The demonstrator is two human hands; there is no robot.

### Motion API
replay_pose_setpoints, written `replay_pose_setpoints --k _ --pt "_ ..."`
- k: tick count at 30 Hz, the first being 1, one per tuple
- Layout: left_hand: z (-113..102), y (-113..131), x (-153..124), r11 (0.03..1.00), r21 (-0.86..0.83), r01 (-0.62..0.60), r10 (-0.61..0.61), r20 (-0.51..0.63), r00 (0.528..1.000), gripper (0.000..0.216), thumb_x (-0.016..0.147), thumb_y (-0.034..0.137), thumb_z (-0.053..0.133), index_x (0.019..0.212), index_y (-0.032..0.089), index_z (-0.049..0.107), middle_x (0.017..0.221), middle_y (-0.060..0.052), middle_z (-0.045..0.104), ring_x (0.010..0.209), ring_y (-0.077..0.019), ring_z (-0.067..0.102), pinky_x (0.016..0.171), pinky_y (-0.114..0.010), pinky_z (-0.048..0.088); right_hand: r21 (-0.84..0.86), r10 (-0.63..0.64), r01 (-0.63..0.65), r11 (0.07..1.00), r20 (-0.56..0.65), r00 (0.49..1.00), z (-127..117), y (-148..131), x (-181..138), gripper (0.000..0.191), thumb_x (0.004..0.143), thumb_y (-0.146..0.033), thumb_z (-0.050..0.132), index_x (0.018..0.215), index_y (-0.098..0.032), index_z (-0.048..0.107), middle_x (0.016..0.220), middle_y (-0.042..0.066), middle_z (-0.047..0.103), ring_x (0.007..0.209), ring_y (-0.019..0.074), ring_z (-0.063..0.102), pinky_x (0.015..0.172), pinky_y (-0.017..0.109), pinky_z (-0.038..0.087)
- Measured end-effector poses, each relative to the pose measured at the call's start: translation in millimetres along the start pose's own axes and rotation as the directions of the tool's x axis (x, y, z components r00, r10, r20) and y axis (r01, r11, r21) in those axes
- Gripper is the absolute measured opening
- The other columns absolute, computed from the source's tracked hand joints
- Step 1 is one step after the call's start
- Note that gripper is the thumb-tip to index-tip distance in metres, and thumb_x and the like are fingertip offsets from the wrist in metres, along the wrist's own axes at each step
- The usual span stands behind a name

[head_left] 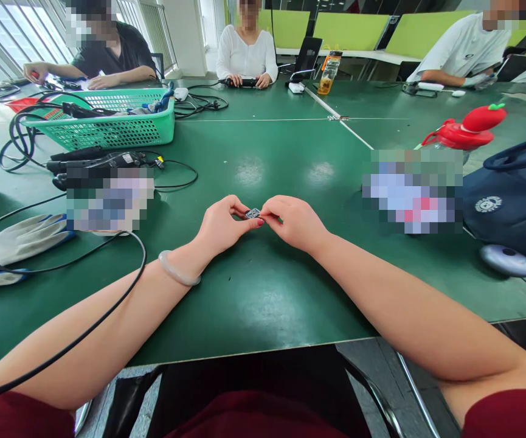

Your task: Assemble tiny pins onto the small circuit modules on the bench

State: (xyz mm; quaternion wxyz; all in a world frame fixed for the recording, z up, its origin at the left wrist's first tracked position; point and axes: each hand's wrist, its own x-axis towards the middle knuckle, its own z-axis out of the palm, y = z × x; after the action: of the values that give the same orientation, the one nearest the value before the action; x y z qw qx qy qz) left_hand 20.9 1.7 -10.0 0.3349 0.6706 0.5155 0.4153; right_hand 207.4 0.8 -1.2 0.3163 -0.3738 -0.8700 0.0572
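Observation:
Both hands meet over the middle of the green table (263, 304). Between the thumb and fingers of my left hand (221, 225) is a small dark square piece with a pale pattern (252, 213), too small to name surely. My right hand (294, 222) has its thumb and forefinger pinched together at the right edge of that piece. Whether the right fingertips grip it or only touch it is hard to see. A pale bangle (178, 269) circles my left wrist.
Left are a green basket (107, 131) with cables, a black device (93, 165) and work gloves (20, 246). A black cable (107, 310) crosses my left forearm. Right are a navy bag (513, 201), a mouse (508, 260) and a red-lidded bottle (461, 137). Several people sit opposite.

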Motion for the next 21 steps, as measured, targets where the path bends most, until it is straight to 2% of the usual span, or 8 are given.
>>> replay_pose_setpoints --k 5,11,17,21 --pt "1 0 0 1.0 -0.023 0.001 -0.001 0.01 1.0 0.036 0.055 0.04 0.082 0.073 0.019 0.059 0.077 -0.003 0.07 0.07 -0.0172 0.063 0.062 -0.029 0.046 -0.045 -0.099 0.098 0.994 -0.029 0.995 2 1 -1 0.019 0.091 -0.016 0.044 0.083 -0.018 0.062 0.089 0.007 0.065 0.084 0.0186 0.058 0.076 0.03 0.045" --pt "2 6 0 0.955 -0.294 0.048 -0.034 0.054 0.998 0.043 0.052 0.037 0.085 0.07 0.017 0.053 0.072 -0.002 0.067 0.065 -0.0141 0.062 0.063 -0.028 0.048 -0.063 -0.124 0.12 0.991 -0.064 0.99 -2 -4 -2 0.025 0.094 -0.017 0.04 0.098 -0.021 0.064 0.094 0.006 0.067 0.089 0.0186 0.059 0.081 0.032 0.046" --pt "2 14 -3 0.875 -0.477 0.078 -0.032 0.103 0.994 0.045 0.049 0.036 0.087 0.069 0.017 0.051 0.069 0.001 0.066 0.065 -0.0126 0.063 0.068 -0.029 0.05 -0.072 -0.139 0.133 0.988 -0.077 0.987 -6 -7 -4 0.028 0.096 -0.021 0.038 0.107 -0.024 0.063 0.094 0.006 0.068 0.085 0.0179 0.06 0.078 0.032 0.048" --pt "1 15 -2 0.811 -0.574 0.112 -0.037 0.142 0.989 0.043 0.051 0.037 0.086 0.068 0.018 0.051 0.068 0.001 0.067 0.069 -0.0129 0.064 0.071 -0.029 0.05 -0.068 -0.194 0.189 0.98 -0.079 0.978 -7 -5 -4 0.032 0.095 -0.019 0.038 0.116 -0.024 0.062 0.094 0.005 0.069 0.088 0.0187 0.06 0.085 0.035 0.049"
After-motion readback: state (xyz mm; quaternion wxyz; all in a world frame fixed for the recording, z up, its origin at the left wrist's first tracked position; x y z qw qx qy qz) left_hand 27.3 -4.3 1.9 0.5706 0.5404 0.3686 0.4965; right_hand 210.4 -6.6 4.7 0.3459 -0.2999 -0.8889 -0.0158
